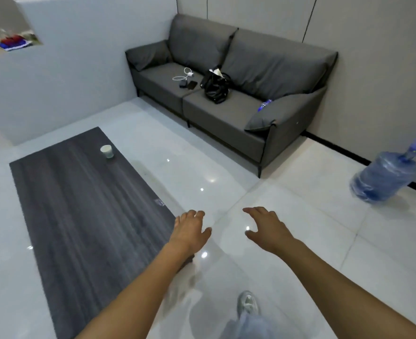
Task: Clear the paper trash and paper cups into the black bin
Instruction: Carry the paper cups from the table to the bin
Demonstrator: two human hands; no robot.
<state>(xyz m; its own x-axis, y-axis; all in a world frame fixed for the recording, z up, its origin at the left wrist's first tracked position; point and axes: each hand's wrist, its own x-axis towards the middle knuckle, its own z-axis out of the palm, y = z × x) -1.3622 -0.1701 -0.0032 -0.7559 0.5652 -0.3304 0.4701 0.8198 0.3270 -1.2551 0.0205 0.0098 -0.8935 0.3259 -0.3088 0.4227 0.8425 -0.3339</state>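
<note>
Both hands empty, one cup left far up the table.
Left hand (190,231) and right hand (267,228) hover loosely spread, holding nothing; the small white paper cup (107,151) stands upright near the dark table's (79,216) far edge, well apart. A hasty reach could tip it, spilling any contents; no black bin is visible.

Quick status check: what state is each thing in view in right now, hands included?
Left hand: open, empty.
Right hand: open, empty.
Paper cup: upright on the dark table, untouched.
Water jug: standing on the floor, blurred.
Black bag: slumped on the sofa.
Phone: flat on the sofa seat.
</note>
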